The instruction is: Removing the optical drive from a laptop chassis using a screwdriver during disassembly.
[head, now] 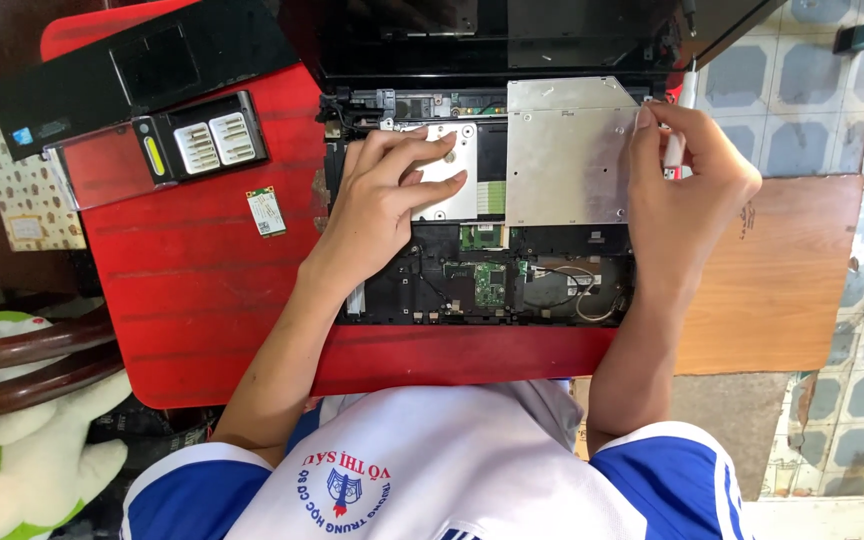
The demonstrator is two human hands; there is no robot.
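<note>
Silver drive (567,165): our right hand (687,190) pinches its edge, left hand (392,190) flat, open on hard-drive caddy (452,200); we slide level

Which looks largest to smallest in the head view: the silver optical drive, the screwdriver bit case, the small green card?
1. Silver optical drive, touched by the right hand.
2. Screwdriver bit case, lid open.
3. Small green card on the red table.

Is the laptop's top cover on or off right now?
Off. The laptop shows bare circuit boards and a metal drive; the black palm-rest cover lies apart on the red table.
</note>
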